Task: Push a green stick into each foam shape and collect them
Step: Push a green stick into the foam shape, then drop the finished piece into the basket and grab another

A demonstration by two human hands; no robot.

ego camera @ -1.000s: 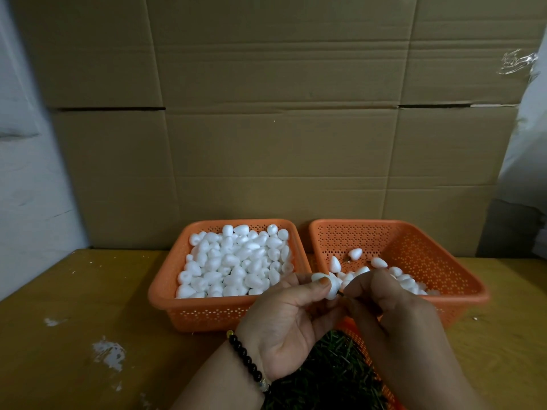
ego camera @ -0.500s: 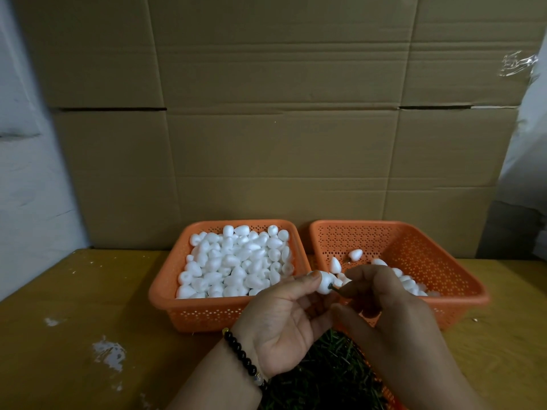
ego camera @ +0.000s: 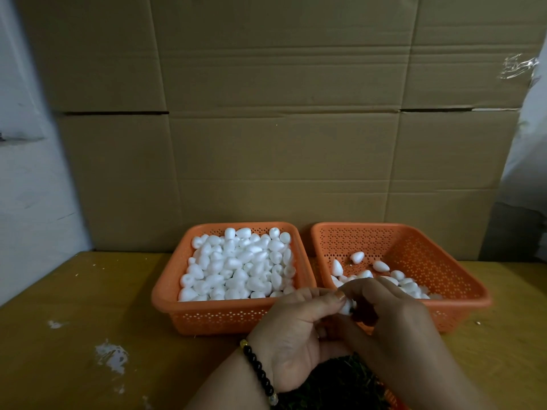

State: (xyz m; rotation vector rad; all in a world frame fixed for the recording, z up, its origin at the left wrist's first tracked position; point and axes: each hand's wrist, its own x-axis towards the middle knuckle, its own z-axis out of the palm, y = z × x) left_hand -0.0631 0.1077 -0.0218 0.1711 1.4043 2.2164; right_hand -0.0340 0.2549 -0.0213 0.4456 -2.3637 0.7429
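Observation:
My left hand (ego camera: 296,329) pinches a small white foam shape (ego camera: 345,306) between thumb and fingers, in front of the gap between two orange baskets. My right hand (ego camera: 390,318) meets it from the right, fingers curled against the foam; the green stick it holds is hidden by the fingers. The left basket (ego camera: 207,316) is heaped with plain white foam shapes (ego camera: 239,267). The right basket (ego camera: 461,279) holds several finished shapes (ego camera: 381,273) along its near side. A pile of green sticks (ego camera: 334,383) lies beneath my wrists.
The baskets stand side by side on a yellow-brown table (ego camera: 88,291) with white paint marks. A wall of cardboard boxes (ego camera: 281,128) rises directly behind them. An orange container edge (ego camera: 393,400) shows under my right forearm.
Both hands have dropped slightly toward me. The right fingers have closed in on the foam shape, and the short bit of green stick seen earlier between the hands is no longer visible.

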